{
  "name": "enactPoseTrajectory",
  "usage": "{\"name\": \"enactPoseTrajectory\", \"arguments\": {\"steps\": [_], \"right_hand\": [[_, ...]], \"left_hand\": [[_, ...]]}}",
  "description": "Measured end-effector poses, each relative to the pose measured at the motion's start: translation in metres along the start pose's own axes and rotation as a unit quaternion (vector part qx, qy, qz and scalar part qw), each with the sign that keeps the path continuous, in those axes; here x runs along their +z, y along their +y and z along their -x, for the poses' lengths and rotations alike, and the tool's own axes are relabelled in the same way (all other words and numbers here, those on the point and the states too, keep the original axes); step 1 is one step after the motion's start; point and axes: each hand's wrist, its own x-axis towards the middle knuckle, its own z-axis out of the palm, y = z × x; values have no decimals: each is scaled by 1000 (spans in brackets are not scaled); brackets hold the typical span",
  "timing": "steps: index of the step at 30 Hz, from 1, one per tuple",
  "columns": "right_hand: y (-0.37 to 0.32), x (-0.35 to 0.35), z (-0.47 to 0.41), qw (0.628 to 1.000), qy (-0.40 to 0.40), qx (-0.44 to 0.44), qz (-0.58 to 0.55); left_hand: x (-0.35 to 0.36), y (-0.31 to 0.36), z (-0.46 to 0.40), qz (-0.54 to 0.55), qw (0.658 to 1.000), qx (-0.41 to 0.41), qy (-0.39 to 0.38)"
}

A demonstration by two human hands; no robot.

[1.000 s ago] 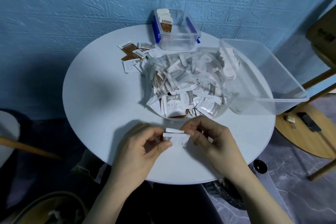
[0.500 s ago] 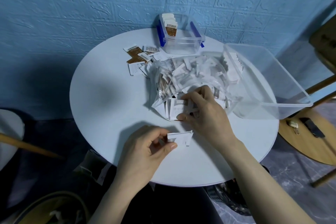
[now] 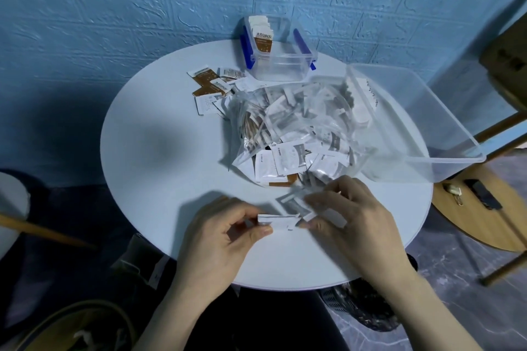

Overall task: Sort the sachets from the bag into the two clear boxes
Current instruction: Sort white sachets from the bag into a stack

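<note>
Sachets first: a loose scatter of brown and white ones [image 3: 212, 85] lies at upper left of the round bench [image 3: 159, 151], beside the bag. At lower centre the left hand [image 3: 225, 239] pinches a small white stack [image 3: 278, 220] between thumb and fingers, held just above the bench. Just to its right, the right hand [image 3: 350, 219] has its fingers curled round a grey-and-white sachet [image 3: 296, 204], blurred, close to the stack. So the step looks like gathering: like sachets collected into one bundle before boxing. Next call, I'd judge, is to square that sachet onto the stack without fanning it.

Centre frame, the clear bag [image 3: 288, 128] sprawls open and heaped, most of the sorting undone. Behind it, top centre, the small box with blue clips [image 3: 281, 65] holds a few brown-labelled sachets stood on edge. At right, the large clear box [image 3: 427, 128] overhangs the bench edge, with some white sachets against its near wall. The bag sits squarely between the hands and both boxes, so any drop-off means reaching over it.
</note>
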Motion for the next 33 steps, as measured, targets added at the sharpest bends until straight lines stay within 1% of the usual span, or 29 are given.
{"name": "enactPoseTrajectory", "arguments": {"steps": [3,5,7,9,13,16,18,20,22,24,26,29,33], "right_hand": [[2,-6,2,993,-65,55,-83],[4,-8,-1,985,-82,94,-117],[4,-7,-6,981,-86,131,-115],[1,-5,-12,976,-108,159,-105],[-5,-4,-20,966,-159,174,-105],[-3,-5,-23,962,-168,173,-128],[-1,-4,-22,961,-162,171,-142],[1,-4,-19,957,-139,178,-181],[3,-3,-15,941,-109,189,-258],[2,-2,-11,917,-73,191,-341],[-1,0,-7,899,-33,193,-391],[-7,6,-3,893,-5,186,-409],[-16,12,1,904,-12,152,-399]], "left_hand": [[0,0,0,1,1000,2,-3],[0,0,0,6,1000,0,-4],[0,-1,0,5,1000,-1,-4],[0,-1,0,5,1000,-5,-4],[0,-2,1,6,1000,-19,-2],[1,-4,1,7,1000,-25,-2],[1,-4,1,7,1000,-26,-2],[1,-4,0,2,1000,-22,-3],[1,-4,0,-2,1000,-18,-4],[2,-4,0,1,1000,-18,-4],[2,-4,0,2,1000,-20,-3],[3,-5,1,6,1000,-26,0],[3,-5,2,31,999,-38,2]]}}
